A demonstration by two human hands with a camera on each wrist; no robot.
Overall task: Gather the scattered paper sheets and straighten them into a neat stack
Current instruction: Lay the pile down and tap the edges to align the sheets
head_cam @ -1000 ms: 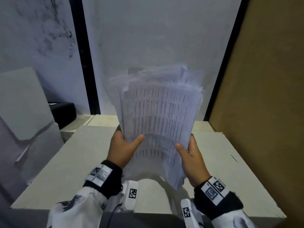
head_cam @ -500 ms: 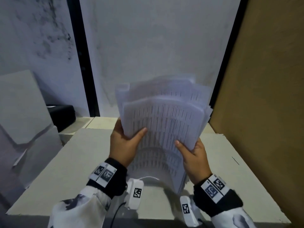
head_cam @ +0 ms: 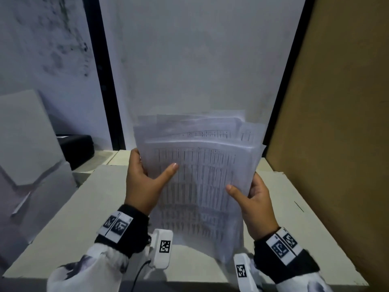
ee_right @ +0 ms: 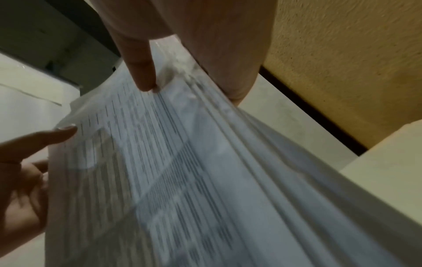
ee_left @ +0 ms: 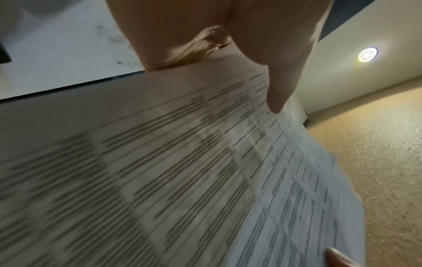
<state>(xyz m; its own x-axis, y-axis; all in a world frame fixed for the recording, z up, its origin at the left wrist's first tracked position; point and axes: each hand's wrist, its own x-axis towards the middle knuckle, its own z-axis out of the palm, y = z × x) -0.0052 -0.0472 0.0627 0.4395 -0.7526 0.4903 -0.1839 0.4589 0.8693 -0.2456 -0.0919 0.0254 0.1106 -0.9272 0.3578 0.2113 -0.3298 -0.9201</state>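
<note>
A bundle of printed paper sheets (head_cam: 202, 178) stands upright over the pale table (head_cam: 63, 218), held by both hands. My left hand (head_cam: 145, 182) grips its left edge, thumb across the front page and fingers behind. At the right edge my right hand (head_cam: 250, 197) grips the same way. The tops of the sheets are uneven and fanned, with back pages sticking up higher. The lower edge is blurred near the table. In the left wrist view the thumb lies on the sheets (ee_left: 182, 162). The right wrist view shows the layered edges of the sheets (ee_right: 205, 162).
A brown board wall (head_cam: 336, 123) stands close on the right. A grey slanted panel (head_cam: 23, 140) and a black box (head_cam: 76, 148) sit at the left. A white wall with a black vertical strip (head_cam: 105, 81) rises behind the table.
The bundle has dropped lower toward the table, and both hands have moved down with it while keeping their grip. The sheets' tops stay uneven.
</note>
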